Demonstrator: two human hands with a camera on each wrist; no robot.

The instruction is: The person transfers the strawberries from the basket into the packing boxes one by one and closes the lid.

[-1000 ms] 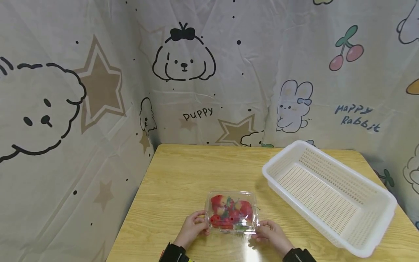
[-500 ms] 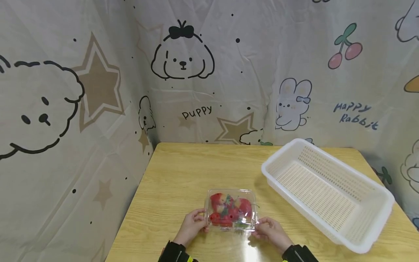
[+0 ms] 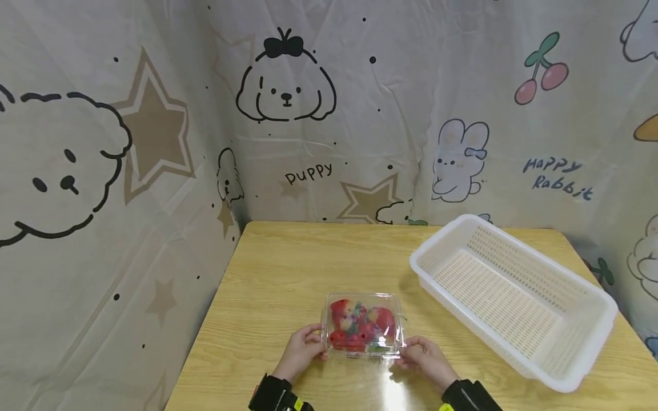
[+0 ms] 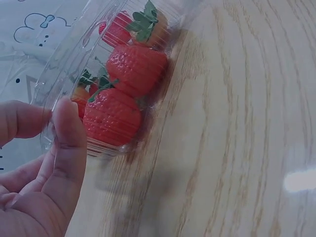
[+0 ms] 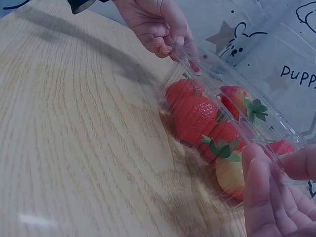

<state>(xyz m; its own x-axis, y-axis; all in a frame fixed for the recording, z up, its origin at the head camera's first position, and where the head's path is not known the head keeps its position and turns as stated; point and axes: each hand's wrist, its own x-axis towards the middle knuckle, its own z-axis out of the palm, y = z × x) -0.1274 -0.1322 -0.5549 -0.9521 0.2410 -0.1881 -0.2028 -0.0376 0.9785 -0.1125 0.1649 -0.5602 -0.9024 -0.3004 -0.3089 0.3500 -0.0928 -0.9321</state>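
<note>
A clear plastic clamshell box (image 3: 362, 353) with its lid down sits in the front middle of the table in the head view. Red strawberries (image 3: 382, 319) with green leaves show through its walls. My left hand (image 3: 299, 353) pinches the left end of the box's rim between thumb and fingers. At the opposite end, my right hand (image 3: 428, 361) pinches the right front corner. In the right wrist view, both hands grip the rim, and the strawberries (image 5: 195, 120) lie close together inside. The left wrist view shows my thumb (image 4: 69, 129) over the rim beside the berries.
A white slatted plastic basket (image 3: 514, 357) stands at an angle on the right of the wooden table (image 3: 288, 262), with nothing visible in it. Printed cloth (image 3: 308, 142) hangs behind the table and along its left side.
The whole scene has shifted slightly upward in the head view. Both hands keep the same hold on the box, which stays in the same place relative to the table and basket.
</note>
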